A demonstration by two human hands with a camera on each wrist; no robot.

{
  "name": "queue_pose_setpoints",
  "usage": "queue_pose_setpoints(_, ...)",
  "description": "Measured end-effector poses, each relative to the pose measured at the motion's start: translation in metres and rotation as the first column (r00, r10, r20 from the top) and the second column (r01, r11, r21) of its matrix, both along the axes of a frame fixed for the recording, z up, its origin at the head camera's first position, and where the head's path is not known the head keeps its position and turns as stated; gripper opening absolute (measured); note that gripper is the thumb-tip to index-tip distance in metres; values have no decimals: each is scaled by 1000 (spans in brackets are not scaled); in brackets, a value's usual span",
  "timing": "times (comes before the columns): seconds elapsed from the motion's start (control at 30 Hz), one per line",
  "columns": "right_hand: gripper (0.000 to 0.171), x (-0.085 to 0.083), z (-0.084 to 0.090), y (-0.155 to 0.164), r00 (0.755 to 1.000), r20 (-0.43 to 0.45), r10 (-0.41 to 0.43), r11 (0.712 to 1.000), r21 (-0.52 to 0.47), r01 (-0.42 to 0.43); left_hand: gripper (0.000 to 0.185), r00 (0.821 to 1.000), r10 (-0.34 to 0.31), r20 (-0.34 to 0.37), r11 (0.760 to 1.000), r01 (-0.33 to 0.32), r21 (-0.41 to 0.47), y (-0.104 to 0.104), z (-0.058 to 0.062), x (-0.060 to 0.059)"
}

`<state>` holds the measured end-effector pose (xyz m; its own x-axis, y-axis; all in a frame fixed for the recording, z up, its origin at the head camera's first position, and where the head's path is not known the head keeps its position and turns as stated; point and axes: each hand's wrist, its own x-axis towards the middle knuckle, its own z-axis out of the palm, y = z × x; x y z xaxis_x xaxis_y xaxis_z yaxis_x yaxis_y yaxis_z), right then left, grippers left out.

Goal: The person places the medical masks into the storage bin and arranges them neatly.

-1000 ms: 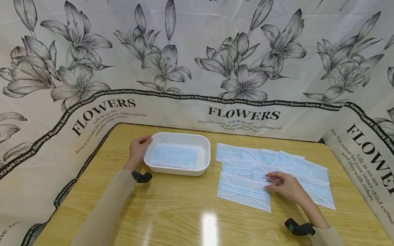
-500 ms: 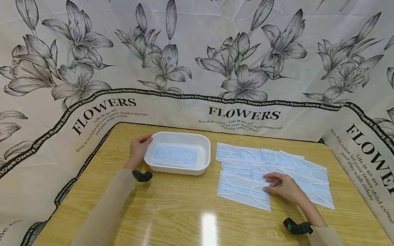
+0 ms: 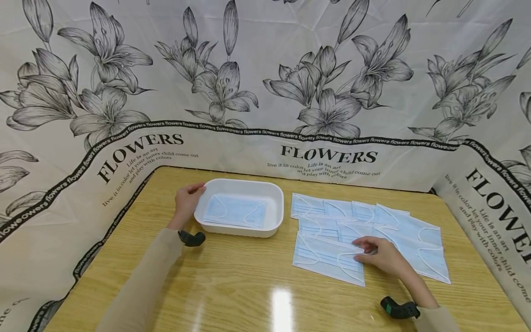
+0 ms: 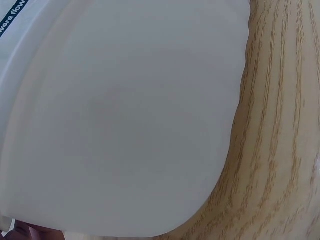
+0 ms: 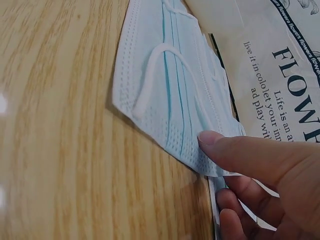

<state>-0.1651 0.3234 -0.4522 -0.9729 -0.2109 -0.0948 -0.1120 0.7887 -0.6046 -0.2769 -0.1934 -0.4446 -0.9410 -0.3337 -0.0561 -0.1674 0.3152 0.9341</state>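
Note:
In the head view my left hand (image 3: pixel 187 203) holds the left end of a white plastic tray (image 3: pixel 274 196). One light-blue face mask with white ear loops (image 3: pixel 234 212), perhaps with others under it, lies inside. My right hand (image 3: pixel 383 256) pinches the right edge of the nearest face mask (image 3: pixel 327 258). The right wrist view shows the thumb (image 5: pixel 220 150) on top of this mask and other fingers below its edge. Only the tray's outer wall (image 4: pixel 130 120) fills most of the left wrist view, with a bit of finger at the bottom left corner.
Several more face masks (image 3: pixel 421 235) overlap in rows on the right of the wooden table (image 3: pixel 232 286). Behind and at both sides hangs a white flower-print cloth (image 3: pixel 249 152). Each wrist wears a black device (image 3: pixel 400 308).
My right hand has shifted slightly left along the nearest mask's edge, its thumb and fingers now over that edge. The left hand and tray stay in place.

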Motion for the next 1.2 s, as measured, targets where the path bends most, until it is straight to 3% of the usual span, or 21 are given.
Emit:
queue_pose_setpoints(0.2, 30, 1, -2, 0, 999, -40, -8, 1000, 16, 8, 35, 1000, 3, 4, 1000, -3, -9, 0, 1, 1)
queue_pose_setpoints(0.57, 30, 3, -2, 1, 996, -70, -48, 998, 30, 51, 34, 1000, 2, -2, 1000, -2, -7, 1, 1, 2)
queue_pose_setpoints(0.9, 40, -1, 1, 3, 994, 43, -99, 978, -179, 105, 34, 1000, -5, -6, 1000, 5, -7, 1, 2, 2)
queue_pose_setpoints(1.2, 44, 1, 9, -2, 986, 55, -158, 961, -220, 166, 35, 1000, 0, 11, 1000, 0, -5, 2, 1, 3)
